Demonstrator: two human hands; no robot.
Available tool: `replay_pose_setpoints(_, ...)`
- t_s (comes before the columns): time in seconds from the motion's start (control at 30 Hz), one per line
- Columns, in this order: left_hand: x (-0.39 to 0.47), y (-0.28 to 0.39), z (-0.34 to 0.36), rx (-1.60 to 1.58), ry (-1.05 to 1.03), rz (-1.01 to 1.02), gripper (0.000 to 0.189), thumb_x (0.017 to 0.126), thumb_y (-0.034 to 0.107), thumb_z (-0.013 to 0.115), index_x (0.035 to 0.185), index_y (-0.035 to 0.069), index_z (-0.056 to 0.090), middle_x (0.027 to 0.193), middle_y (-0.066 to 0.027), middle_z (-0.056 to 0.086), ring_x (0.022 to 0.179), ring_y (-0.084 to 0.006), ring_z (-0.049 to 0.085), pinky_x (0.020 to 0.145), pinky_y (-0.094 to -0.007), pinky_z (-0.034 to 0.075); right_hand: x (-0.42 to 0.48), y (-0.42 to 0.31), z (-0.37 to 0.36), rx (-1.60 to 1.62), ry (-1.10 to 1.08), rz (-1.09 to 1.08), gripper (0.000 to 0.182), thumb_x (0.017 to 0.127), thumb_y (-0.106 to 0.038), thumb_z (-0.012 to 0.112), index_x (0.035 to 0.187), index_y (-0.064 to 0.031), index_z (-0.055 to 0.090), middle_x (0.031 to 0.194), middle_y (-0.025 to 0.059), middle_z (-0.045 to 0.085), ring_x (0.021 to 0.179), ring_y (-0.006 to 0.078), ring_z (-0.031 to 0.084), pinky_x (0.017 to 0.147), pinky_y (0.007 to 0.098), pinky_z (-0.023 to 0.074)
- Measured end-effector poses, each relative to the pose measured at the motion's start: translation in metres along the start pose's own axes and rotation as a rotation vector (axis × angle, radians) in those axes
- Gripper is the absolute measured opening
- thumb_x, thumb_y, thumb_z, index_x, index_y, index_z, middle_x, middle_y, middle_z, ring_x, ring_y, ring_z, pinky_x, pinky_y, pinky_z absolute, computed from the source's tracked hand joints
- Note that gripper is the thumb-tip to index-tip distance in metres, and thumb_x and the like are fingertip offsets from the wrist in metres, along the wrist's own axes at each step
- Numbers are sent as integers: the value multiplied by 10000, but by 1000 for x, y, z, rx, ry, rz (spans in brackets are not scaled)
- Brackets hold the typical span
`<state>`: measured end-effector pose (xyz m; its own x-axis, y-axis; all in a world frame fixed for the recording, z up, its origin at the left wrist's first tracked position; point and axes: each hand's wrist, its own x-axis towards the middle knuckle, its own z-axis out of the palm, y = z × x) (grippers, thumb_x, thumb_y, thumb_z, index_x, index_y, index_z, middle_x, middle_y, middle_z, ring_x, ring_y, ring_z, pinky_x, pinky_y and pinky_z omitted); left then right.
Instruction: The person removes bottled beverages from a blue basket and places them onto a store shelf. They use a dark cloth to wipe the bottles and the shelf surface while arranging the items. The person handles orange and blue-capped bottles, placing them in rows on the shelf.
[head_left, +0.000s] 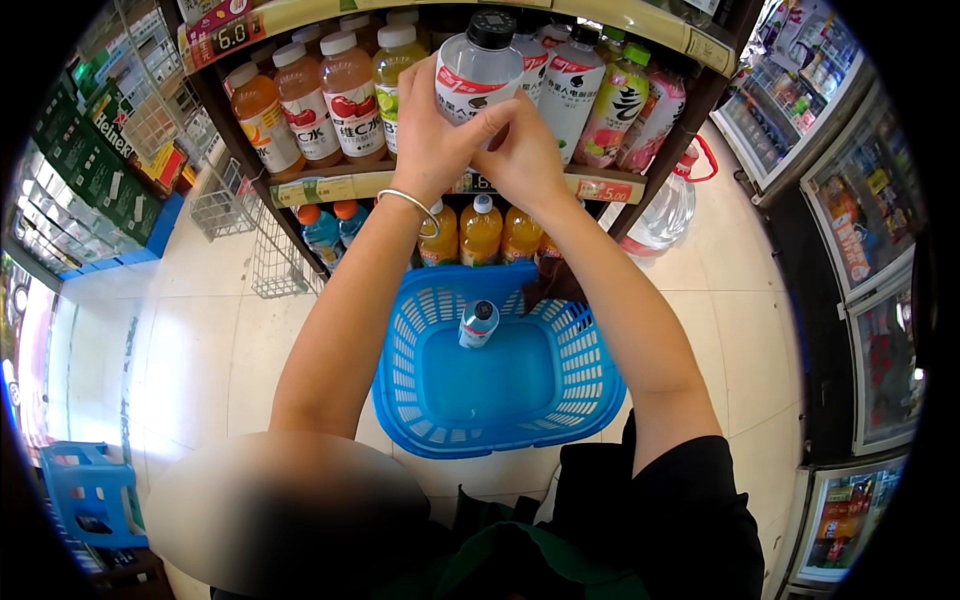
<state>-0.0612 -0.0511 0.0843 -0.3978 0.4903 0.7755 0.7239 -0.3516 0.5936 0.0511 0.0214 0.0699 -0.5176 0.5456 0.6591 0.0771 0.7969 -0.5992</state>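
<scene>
A clear plastic drink bottle (477, 75) with a black cap and a white and red label stands upright between my hands at the front of the shelf. My left hand (429, 131), with a metal bangle on its wrist, wraps the bottle's left side. From the right, my right hand (523, 142) grips its lower part, thumb across the front. The bottle's base is hidden behind the hands. Below my forearms, a blue plastic shopping basket (487, 435) holds one small bottle (478, 324) with a dark cap, near its back wall.
Vitamin drink bottles (351, 97) line the shelf at left; more bottles (571, 86) stand at right. Orange drinks (480, 232) fill the lower shelf. A large water jug (660, 214) sits on the floor. Glass-door fridges (862, 187) are at right, a blue stool (94, 487) at lower left.
</scene>
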Motion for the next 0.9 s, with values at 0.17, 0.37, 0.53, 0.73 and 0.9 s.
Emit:
replay_pose_setpoints(0.17,-28,-17,20,-2,168,-53,768,792,349,749,1371,-7,390,1339,-233,370,1226,-382,422,1043,-421,361,3,18,21,-198,162,-159,604,742,-261,753,1196,30,482,1118,217,537,811,383,636,711,459,523)
replay_pose_setpoints(0.37,-41,-39,21,-74,94,-102,652,953,301,554,1439,-36,279,1391,-272,353,1273,-400,370,1078,-428,304,9,3,26,-258,108,-70,602,789,-206,690,1260,45,412,1189,251,488,889,448,615,731,485,530)
replay_pose_setpoints(0.53,-32,-37,34,-70,116,-111,677,956,319,549,1446,-44,254,1412,-284,318,1285,-416,348,1097,-441,275,17,8,29,-293,114,-43,575,845,-199,619,1293,56,363,1196,257,459,877,457,615,706,488,534)
replay_pose_setpoints(0.73,-28,-37,34,-13,162,-175,692,932,336,582,1429,-47,290,1392,-285,290,1262,-426,341,1085,-442,283,16,12,34,-248,159,-86,572,862,-198,596,1305,65,348,1207,269,433,851,454,619,685,486,538)
replay_pose_setpoints(0.9,-29,-37,34,47,129,-136,706,930,368,580,1406,-79,312,1366,-302,304,1258,-438,340,1079,-448,285,17,19,37,-252,133,-104,596,861,-196,602,1323,70,334,1201,272,435,849,451,623,679,477,544)
